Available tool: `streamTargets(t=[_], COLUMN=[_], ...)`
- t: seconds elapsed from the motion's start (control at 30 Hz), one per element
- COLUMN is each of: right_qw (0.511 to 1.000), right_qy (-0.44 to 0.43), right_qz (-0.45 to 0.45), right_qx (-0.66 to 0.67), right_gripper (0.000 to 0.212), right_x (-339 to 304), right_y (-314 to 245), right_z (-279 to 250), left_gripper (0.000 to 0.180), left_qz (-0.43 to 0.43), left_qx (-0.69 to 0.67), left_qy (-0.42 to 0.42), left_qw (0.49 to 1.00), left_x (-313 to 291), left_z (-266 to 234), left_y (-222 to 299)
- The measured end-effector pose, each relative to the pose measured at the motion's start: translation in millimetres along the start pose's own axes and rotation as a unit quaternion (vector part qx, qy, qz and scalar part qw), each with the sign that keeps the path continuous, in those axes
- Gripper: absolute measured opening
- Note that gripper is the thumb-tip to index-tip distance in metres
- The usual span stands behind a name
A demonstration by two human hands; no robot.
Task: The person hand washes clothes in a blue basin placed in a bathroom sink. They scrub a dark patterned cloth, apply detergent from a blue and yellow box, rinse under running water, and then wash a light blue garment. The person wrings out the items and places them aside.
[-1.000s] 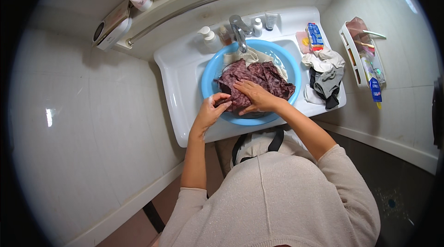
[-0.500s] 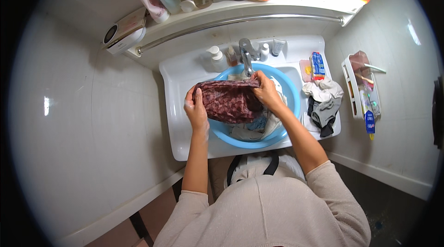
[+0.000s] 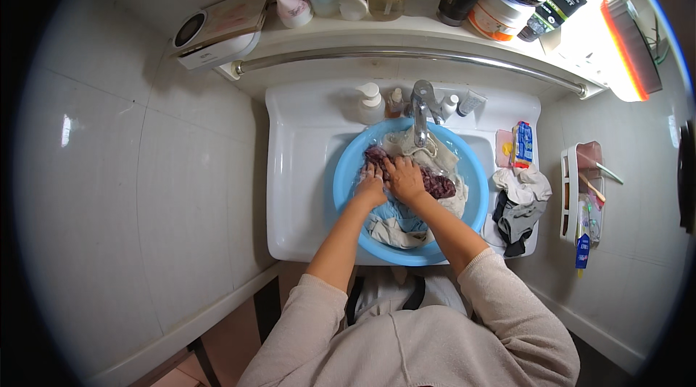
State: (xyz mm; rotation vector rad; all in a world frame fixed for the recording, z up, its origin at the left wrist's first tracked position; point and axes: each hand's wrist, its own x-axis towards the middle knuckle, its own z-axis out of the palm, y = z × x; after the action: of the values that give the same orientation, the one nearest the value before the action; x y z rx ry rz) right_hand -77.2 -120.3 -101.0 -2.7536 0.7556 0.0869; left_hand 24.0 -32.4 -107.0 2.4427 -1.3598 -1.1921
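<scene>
A maroon patterned cloth (image 3: pixel 439 185) lies bunched in a light blue basin (image 3: pixel 476 162), under and between my hands. My left hand (image 3: pixel 371 187) is on the cloth's left part, its fingers curled into the folds. Close beside it, my right hand (image 3: pixel 406 178) bears down on the middle of the cloth, fingers bent around it; some fingertips are hidden. Wet laundry surrounds the cloth: a cream piece (image 3: pixel 397 142) behind, a light blue piece (image 3: pixel 400 218) and an off-white piece (image 3: pixel 395 233) nearer me. Water glints around the cloth.
The basin stands in a white sink (image 3: pixel 297 191) below a chrome faucet (image 3: pixel 421 115). A pump bottle (image 3: pixel 371 103) stands behind it. Grey, white and black clothes (image 3: pixel 518 209) lie on the right ledge. A metal rail (image 3: pixel 406 55) runs below a toiletry shelf; a wall caddy (image 3: pixel 569 191) hangs right.
The maroon cloth, earlier stretched between my raised hands, has gone down into the basin and is bunched up. My hands have come closer together. The view has shifted.
</scene>
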Motion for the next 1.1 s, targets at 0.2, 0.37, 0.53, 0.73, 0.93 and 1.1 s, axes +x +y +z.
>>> streamTargets(t=[0.2, 0.37, 0.53, 0.73, 0.93, 1.1], right_qw=[0.974, 0.931, 0.937, 0.961, 0.933, 0.943], right_qy=[0.063, 0.151, 0.159, 0.150, 0.120, 0.100], right_qz=[0.068, 0.001, -0.084, -0.035, 0.169, 0.053], right_qx=[0.206, 0.332, 0.299, 0.228, 0.294, 0.313], right_gripper=[0.033, 0.042, 0.036, 0.018, 0.017, 0.019], right_x=[24.3, -11.5, -46.2, -39.9, -16.2, -55.3], right_y=[26.4, -34.0, -78.3, -65.6, -42.5, -81.8], right_z=[4.6, -75.1, -109.3, -84.9, -59.0, -83.6], left_gripper=[0.068, 0.050, 0.048, 0.044, 0.052, 0.055], left_qz=[-0.058, 0.005, 0.061, -0.049, -0.140, -0.157], left_qx=[-0.722, -0.901, -0.875, -0.829, -0.826, -0.717], left_qy=[0.124, 0.040, -0.003, 0.057, 0.039, 0.083], left_qw=[0.678, 0.432, 0.480, 0.554, 0.544, 0.674], left_x=[10.3, -17.5, -32.0, -22.6, -3.9, -11.1], left_z=[3.0, -28.6, -35.3, -18.9, 1.1, -18.8], left_y=[4.5, 17.1, 21.6, 26.9, 20.4, 7.8])
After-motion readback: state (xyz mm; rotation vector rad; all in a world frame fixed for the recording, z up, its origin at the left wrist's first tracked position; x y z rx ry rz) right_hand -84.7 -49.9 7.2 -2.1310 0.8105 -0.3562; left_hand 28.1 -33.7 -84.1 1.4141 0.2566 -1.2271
